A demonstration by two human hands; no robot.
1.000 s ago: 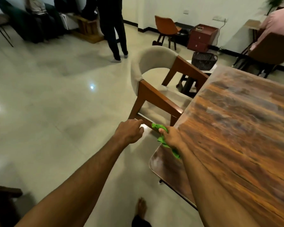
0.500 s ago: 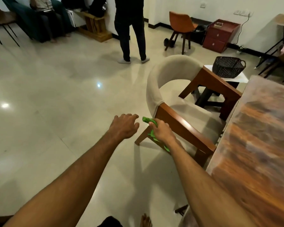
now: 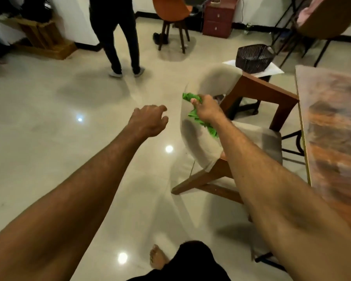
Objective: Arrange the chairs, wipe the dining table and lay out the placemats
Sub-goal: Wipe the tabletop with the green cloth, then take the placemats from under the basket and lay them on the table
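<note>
A beige padded chair [image 3: 199, 138] with brown wooden arms stands beside the wooden dining table [image 3: 332, 126], which runs along the right edge. My right hand [image 3: 207, 109] is over the chair's curved back and is shut on a crumpled green cloth [image 3: 193, 115]. My left hand [image 3: 149, 121] hovers just left of the chair back, fingers curled and apart, holding nothing. Whether either hand touches the chair is blurred.
A person in dark trousers [image 3: 120, 35] stands on the glossy tiled floor ahead. An orange chair [image 3: 170, 11] and a red drawer cabinet [image 3: 219, 19] stand by the far wall. A dark wire basket [image 3: 253, 57] rests on a white side table behind the beige chair.
The view has swung left and the table has slid to the right edge. My right hand with the cloth moved from the chair's wooden arm up to its padded back. My left hand opened slightly.
</note>
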